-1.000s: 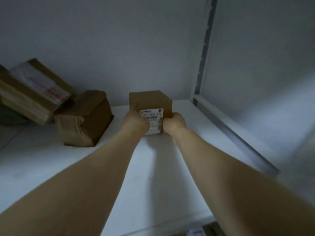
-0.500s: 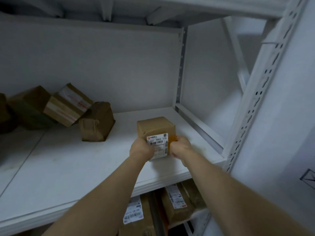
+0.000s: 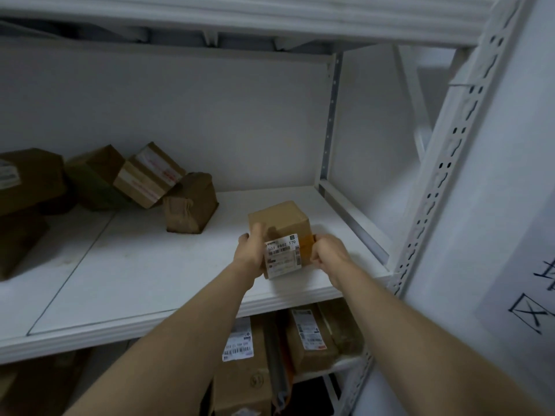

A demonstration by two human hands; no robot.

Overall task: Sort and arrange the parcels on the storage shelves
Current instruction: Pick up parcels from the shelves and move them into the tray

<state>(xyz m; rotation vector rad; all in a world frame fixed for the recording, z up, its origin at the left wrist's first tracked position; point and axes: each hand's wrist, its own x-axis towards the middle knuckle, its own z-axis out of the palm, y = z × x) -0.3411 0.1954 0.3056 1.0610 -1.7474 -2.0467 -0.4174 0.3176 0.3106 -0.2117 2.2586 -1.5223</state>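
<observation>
A small brown cardboard parcel point(image 3: 282, 220) with a white barcode label on its near face sits on the white shelf point(image 3: 144, 271), close to the shelf's front right corner. My left hand point(image 3: 250, 246) grips its left side, thumb over the top edge. My right hand point(image 3: 327, 250) grips its right side by a strip of orange tape. Both forearms reach in from the lower frame.
Several brown parcels lie jumbled at the shelf's back left, the nearest a wrapped one point(image 3: 190, 202). More labelled parcels point(image 3: 240, 355) stand on the shelf below. A perforated white upright point(image 3: 435, 181) bounds the right side. Another shelf board runs overhead.
The parcel has come forward from the back of the shelf toward the front right edge, both hands still on it. The view has pulled back, showing the upright and lower shelf.
</observation>
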